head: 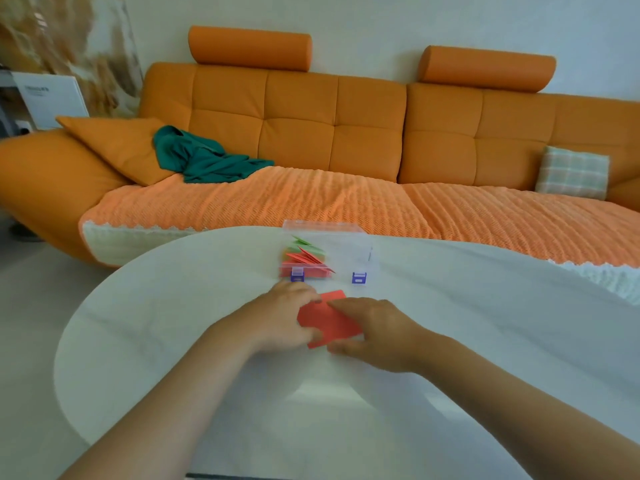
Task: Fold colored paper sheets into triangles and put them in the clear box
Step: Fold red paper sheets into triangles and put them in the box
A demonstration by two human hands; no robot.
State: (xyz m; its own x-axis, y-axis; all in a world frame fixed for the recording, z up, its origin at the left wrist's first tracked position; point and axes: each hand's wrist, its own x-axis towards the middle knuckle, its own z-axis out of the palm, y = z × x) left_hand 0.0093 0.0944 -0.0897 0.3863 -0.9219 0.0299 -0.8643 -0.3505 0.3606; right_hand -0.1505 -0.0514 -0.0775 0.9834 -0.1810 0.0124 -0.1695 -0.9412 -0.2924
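A red paper sheet [329, 322] lies flat on the white table [485, 341], just in front of the clear box [349, 251]. My left hand [280, 320] presses on its left edge with fingers on the paper. My right hand [374, 332] grips the right side, thumb under the near corner and fingers across the top. The clear box has two purple latches and holds several folded red and green triangles [304, 256] in its left half.
An orange sofa [311, 133] runs behind the table, with a green cloth [204, 157], an orange cushion [114, 143] and a plaid cushion [571, 173] on it. The table's curved edge falls away at the left.
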